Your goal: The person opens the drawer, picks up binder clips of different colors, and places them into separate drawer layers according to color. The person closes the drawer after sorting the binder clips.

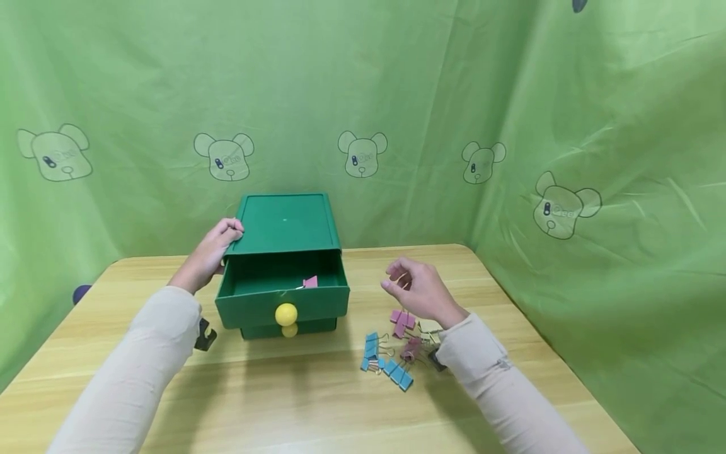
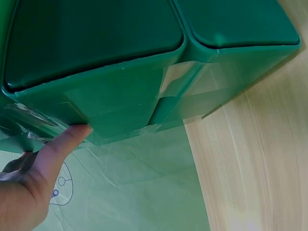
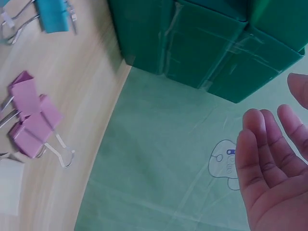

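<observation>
The table (image 1: pixel 255 410) bears drawers (image 1: pixel 314 305) between 2 hands (image 1: pixel 211 252) (image 1: pixel 421 291).

1. The open drawer (image 1: pixel 244 309) leaves room for a hand to enter from above at its front part; the cabinet top (image 1: pixel 283 221) roofs the rear
2. A pink clip (image 1: pixel 310 282) inside, toward the right, stands in the way there
3. A yellow knob (image 1: pixel 286 314) juts from the drawer front
4. Air space separates the drawer's right side from the right hand (image 1: pixel 420 290), enough to pass through
5. Blue clips (image 1: pixel 401 376) and pink clips (image 1: pixel 401 318), wire handles sticking out, crowd the table (image 1: pixel 272 410) right of the drawer
6. The left hand (image 1: pixel 212 249) touches the cabinet's left side, obstructing that flank
7. A green curtain (image 1: pixel 408 94) bounds back and right
</observation>
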A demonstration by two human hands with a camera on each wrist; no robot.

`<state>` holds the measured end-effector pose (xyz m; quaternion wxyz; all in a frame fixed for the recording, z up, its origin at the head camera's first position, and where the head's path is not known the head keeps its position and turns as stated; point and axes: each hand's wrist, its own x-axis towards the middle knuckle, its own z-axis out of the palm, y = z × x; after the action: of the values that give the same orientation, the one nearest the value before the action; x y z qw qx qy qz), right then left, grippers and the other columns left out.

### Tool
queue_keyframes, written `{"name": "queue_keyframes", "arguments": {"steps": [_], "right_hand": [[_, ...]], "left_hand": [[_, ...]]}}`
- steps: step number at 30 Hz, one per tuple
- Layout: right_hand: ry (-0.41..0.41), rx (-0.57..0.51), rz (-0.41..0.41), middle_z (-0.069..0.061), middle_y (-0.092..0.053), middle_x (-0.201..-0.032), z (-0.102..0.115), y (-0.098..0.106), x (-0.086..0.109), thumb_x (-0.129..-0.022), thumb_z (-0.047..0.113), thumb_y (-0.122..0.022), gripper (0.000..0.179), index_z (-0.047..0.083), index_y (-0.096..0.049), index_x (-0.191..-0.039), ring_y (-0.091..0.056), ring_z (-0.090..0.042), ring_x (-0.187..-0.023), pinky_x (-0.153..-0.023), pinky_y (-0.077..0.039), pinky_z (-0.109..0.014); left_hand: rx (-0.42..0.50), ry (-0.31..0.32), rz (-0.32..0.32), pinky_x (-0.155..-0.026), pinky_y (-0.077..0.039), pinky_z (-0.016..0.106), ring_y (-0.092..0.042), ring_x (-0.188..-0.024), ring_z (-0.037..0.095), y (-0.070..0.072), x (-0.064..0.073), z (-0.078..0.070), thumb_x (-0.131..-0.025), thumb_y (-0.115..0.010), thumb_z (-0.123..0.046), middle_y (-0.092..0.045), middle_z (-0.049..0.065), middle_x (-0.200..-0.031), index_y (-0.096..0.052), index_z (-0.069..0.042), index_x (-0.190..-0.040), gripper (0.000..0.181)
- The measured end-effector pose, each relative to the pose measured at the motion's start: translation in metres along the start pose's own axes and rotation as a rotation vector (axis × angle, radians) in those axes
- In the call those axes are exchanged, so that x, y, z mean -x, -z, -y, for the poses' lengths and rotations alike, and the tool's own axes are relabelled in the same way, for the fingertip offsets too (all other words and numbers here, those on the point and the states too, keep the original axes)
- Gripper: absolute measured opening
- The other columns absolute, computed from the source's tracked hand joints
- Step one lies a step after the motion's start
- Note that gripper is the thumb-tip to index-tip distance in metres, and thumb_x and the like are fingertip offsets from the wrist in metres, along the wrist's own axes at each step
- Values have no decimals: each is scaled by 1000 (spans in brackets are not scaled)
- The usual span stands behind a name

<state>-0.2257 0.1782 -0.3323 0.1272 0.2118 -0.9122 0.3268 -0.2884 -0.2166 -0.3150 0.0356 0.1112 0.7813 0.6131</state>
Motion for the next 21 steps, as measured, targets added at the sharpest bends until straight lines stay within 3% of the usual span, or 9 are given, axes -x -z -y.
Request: {"name": "queue_keyframes", "arguments": {"steps": [21], "right_hand": [[-151, 36, 78, -7, -64, -93, -29, 0, 22, -89, 15, -70, 16, 3, -63, -99, -64, -22, -81, -69, -55, -31]], "left_hand": [[2, -6, 1, -72, -51, 38, -44, -101, 31, 0, 0, 0, -103, -36, -26, -33, 19, -128, -41, -18, -112, 13]]}}
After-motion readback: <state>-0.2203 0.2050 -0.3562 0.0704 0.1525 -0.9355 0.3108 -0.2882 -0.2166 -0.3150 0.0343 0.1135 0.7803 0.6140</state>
